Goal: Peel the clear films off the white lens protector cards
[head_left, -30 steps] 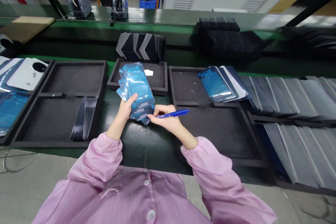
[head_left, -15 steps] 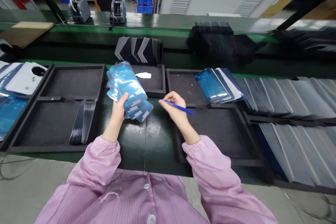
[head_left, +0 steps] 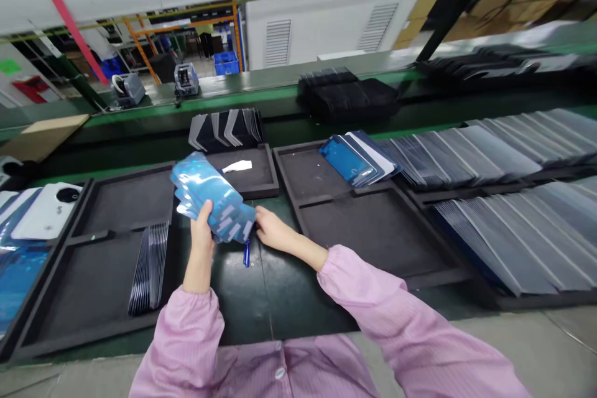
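My left hand [head_left: 202, 228] grips a fanned stack of thin, glossy, phone-sized blue film sheets [head_left: 205, 183] with pale tabs along their lower ends. The fingers of my right hand [head_left: 273, 228] are pinched at the right corner of that stack; their tips are partly hidden. Just below the sheets, a blue pen [head_left: 246, 254] shows over the dark green tabletop [head_left: 247, 305], apart from my right hand. Behind the stack, a white scrap [head_left: 237, 166] lies in a small black tray [head_left: 261, 183].
Black foam trays [head_left: 373, 233] flank the work spot. The left tray holds a row of thin dark panels [head_left: 149, 267]. White phone back covers [head_left: 44, 214] lie far left. Rows of grey panels [head_left: 527, 236] fill the right. Tape dispensers [head_left: 186, 79] stand at the back.
My right hand has moved left to the stack's corner and let go of the pen, which now shows below the sheets. The sheets are fanned more tightly. The camera view has shifted and tilted.
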### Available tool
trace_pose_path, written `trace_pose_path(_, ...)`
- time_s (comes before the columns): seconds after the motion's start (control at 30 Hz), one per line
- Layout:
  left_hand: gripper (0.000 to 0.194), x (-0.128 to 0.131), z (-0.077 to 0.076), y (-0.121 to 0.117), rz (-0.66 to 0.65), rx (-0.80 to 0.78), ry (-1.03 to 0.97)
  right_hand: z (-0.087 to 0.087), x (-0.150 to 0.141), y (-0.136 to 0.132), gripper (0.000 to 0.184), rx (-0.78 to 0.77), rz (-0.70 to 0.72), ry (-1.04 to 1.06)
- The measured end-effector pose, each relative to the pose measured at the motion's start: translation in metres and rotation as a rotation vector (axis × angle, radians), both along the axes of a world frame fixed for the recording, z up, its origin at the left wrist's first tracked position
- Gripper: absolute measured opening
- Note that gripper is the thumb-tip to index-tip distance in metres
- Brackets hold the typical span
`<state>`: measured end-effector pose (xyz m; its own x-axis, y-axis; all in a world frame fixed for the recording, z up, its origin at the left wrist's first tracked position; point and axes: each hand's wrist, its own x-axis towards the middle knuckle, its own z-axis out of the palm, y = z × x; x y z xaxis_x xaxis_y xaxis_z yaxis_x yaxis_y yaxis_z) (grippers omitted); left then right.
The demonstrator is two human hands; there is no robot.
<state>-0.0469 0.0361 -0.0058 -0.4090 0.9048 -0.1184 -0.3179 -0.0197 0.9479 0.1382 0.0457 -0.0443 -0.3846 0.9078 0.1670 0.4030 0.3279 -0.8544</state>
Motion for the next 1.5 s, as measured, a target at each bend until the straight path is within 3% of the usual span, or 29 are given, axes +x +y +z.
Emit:
trace_pose_path(0.2,0.047,0.025,0.002,-0.019,-0.353,-0.070,0.146,0.018,0.032,0.013,0.040,-0.071,-0.100,0.274)
trace_pose_path(0.23,0.044,0.032,0.002,-0.023,-0.400,-0.048,0.201,0.022,0.033,0.010,0.048,-0.079,-0.093,0.313)
trace_pose_path(0.33,0.032,0.052,0.001,-0.035,-0.521,0.086,0.502,0.034,0.029,-0.004,0.121,-0.159,-0.085,0.385)
trace_pose_path(0.4,0.029,0.062,-0.001,-0.043,-0.538,0.130,0.671,0.042,0.027,-0.014,0.154,-0.222,-0.097,0.380)
trace_pose_path(0.53,0.038,0.072,-0.008,-0.055,-0.505,0.141,0.751,0.053,0.030,-0.027,0.172,-0.197,-0.051,0.366)
trace_pose_path(0.67,0.037,0.079,-0.011,-0.062,-0.567,0.166,0.770,0.047,0.042,-0.036,0.181,-0.122,0.072,0.354)
trace_pose_path(0.83,0.038,0.085,-0.012,-0.063,-0.588,0.189,0.767,0.028,0.047,-0.044,0.176,-0.092,0.003,0.335)
trace_pose_path(0.97,0.043,0.083,-0.020,-0.059,-0.561,0.225,0.818,0.021,0.043,-0.043,0.152,0.044,-0.017,0.318)
trace_pose_path(1.1,0.051,0.080,-0.030,-0.052,-0.517,0.401,1.061,0.016,0.034,-0.036,0.127,0.120,-0.075,0.388)
trace_pose_path(1.3,0.028,0.081,-0.031,-0.040,-0.529,0.395,1.168,0.009,0.022,-0.020,0.110,-0.106,-0.301,0.506)
trace_pose_path(1.5,0.049,0.078,-0.019,-0.033,-0.594,0.334,1.194,0.018,0.020,-0.014,0.087,-0.318,-0.357,0.692)
